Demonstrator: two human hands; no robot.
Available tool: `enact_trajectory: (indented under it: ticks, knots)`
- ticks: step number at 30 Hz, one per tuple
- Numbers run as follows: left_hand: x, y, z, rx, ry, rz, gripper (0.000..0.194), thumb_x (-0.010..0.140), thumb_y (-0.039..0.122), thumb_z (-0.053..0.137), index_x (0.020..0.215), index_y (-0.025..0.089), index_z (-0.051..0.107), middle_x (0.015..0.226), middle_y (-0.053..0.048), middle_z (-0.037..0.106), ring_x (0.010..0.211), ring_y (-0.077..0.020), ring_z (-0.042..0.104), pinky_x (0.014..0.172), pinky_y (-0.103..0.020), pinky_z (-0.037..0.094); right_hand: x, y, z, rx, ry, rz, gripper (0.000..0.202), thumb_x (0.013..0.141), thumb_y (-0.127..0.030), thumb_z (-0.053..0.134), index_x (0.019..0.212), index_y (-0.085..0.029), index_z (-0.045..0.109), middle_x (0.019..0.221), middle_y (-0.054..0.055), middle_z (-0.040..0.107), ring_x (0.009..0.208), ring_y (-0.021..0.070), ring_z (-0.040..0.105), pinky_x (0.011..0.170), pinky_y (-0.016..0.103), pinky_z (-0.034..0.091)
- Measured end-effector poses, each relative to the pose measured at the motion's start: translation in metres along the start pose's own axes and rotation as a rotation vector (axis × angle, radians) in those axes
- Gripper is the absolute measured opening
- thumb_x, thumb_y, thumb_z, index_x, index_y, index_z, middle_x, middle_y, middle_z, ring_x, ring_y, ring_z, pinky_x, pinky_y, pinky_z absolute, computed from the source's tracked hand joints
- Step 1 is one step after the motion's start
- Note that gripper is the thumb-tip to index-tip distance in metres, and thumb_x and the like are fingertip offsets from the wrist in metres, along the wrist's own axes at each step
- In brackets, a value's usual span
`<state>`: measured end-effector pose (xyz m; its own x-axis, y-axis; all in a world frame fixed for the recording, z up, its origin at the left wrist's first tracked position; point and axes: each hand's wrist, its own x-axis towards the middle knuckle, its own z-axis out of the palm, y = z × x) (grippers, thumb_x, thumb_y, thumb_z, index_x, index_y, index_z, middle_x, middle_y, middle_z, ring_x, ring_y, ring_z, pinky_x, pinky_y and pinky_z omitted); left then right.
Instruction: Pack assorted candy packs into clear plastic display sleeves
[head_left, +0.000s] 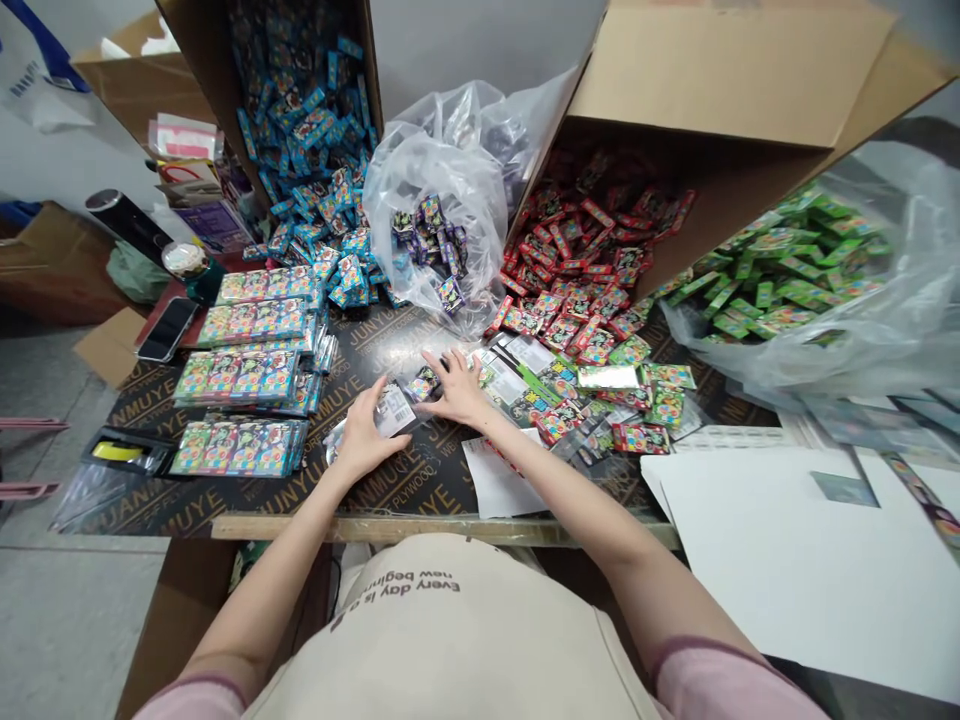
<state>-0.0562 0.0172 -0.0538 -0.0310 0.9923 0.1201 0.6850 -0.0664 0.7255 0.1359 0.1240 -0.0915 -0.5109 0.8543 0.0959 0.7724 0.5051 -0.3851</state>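
Near the table's front, my left hand (366, 437) holds a clear plastic packet (395, 410) with a white barcode label, its thumb and forefinger wide apart along the packet's edges. Part of the packet is hidden under that palm. My right hand (459, 390) is just to the right, fingers spread, its thumb by the packet's right end. A small purple box (422, 382) lies between the two hands, close to the right thumb and forefinger. Whether the right hand touches it I cannot tell. Flat printed packs (521, 355) with barcodes lie beyond my right hand.
Stacks of filled multi-colour packs (238, 447) stand at the left. Behind are a carton of blue boxes (300, 130), a bag of purple boxes (442, 240), a carton of red boxes (577, 250) and a bag of green boxes (787, 270). White sheets (795, 560) lie right.
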Motion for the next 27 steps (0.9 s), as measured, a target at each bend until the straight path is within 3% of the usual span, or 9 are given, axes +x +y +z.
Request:
enact_trajectory:
  ticks: [4,7,9,14,17,20,23,27]
  knots:
    - [0.004,-0.002,0.005,0.044,0.014,0.006,0.098,0.061,0.029,0.076,0.146,0.02,0.03,0.134,-0.013,0.053,0.12,-0.03,0.053,0.105,-0.047,0.041,0.001,-0.008,0.0,0.075,0.117,0.078,0.083,0.07,-0.043,0.07,0.143,-0.017,0.04,0.118,0.016,0.058,0.116,0.0348,0.051,0.108,0.059,0.023]
    - [0.005,-0.005,0.009,0.102,0.003,0.008,0.102,0.059,0.028,0.077,0.147,0.02,0.029,0.131,-0.013,0.055,0.119,-0.0315,0.054,0.104,-0.048,0.041,-0.003,0.0,-0.022,0.246,0.3,0.104,0.085,0.071,-0.039,0.071,0.144,-0.017,0.034,0.131,0.016,0.054,0.117,0.0325,0.052,0.103,0.049,0.035]
    - [0.006,-0.006,0.012,0.146,-0.008,0.013,0.103,0.058,0.027,0.077,0.148,0.019,0.028,0.129,-0.013,0.057,0.118,-0.033,0.055,0.104,-0.05,0.041,-0.014,0.003,-0.041,0.29,0.346,0.047,0.088,0.072,-0.042,0.072,0.146,-0.019,0.03,0.137,0.016,0.05,0.122,0.0326,0.05,0.102,0.047,0.038]
    - [0.007,0.001,0.019,0.181,-0.07,0.111,0.109,0.06,0.026,0.075,0.152,0.02,0.017,0.126,-0.013,0.059,0.118,-0.0332,0.056,0.109,-0.054,0.035,-0.052,-0.008,-0.066,0.124,-0.029,-0.199,0.078,0.072,-0.036,0.077,0.14,-0.019,0.043,0.133,0.017,0.055,0.12,0.0342,0.051,0.1,0.05,0.035]
    - [0.005,0.007,0.02,0.174,-0.201,0.222,0.113,0.061,0.025,0.074,0.153,0.023,0.009,0.13,-0.011,0.058,0.122,-0.0316,0.054,0.114,-0.056,0.026,-0.061,-0.008,-0.068,0.238,-0.156,-0.345,0.084,0.071,-0.033,0.077,0.143,-0.017,0.038,0.136,0.015,0.054,0.121,0.0288,0.051,0.102,0.043,0.037]
    - [0.003,0.009,0.018,0.151,-0.249,0.26,0.111,0.062,0.027,0.074,0.153,0.024,0.009,0.132,-0.01,0.057,0.123,-0.0311,0.054,0.114,-0.055,0.028,-0.064,-0.001,-0.067,0.34,-0.146,-0.358,0.086,0.074,-0.043,0.076,0.146,-0.02,0.034,0.142,0.012,0.05,0.126,0.0262,0.048,0.106,0.041,0.033]
    - [0.003,0.011,0.015,0.123,-0.162,0.204,0.112,0.061,0.029,0.076,0.153,0.022,0.011,0.127,-0.01,0.06,0.118,-0.0315,0.057,0.11,-0.054,0.035,-0.072,-0.004,-0.059,0.316,-0.014,-0.207,0.088,0.074,-0.057,0.072,0.145,-0.022,0.036,0.141,0.013,0.052,0.132,0.0287,0.043,0.111,0.047,0.024]
    - [0.003,0.016,0.016,0.077,-0.159,0.203,0.112,0.061,0.031,0.077,0.152,0.022,0.014,0.125,-0.01,0.06,0.117,-0.0309,0.058,0.107,-0.051,0.039,-0.087,-0.014,-0.048,0.316,-0.043,-0.252,0.073,0.086,-0.054,0.06,0.147,-0.026,0.032,0.138,0.01,0.057,0.131,0.0244,0.047,0.114,0.049,0.015]
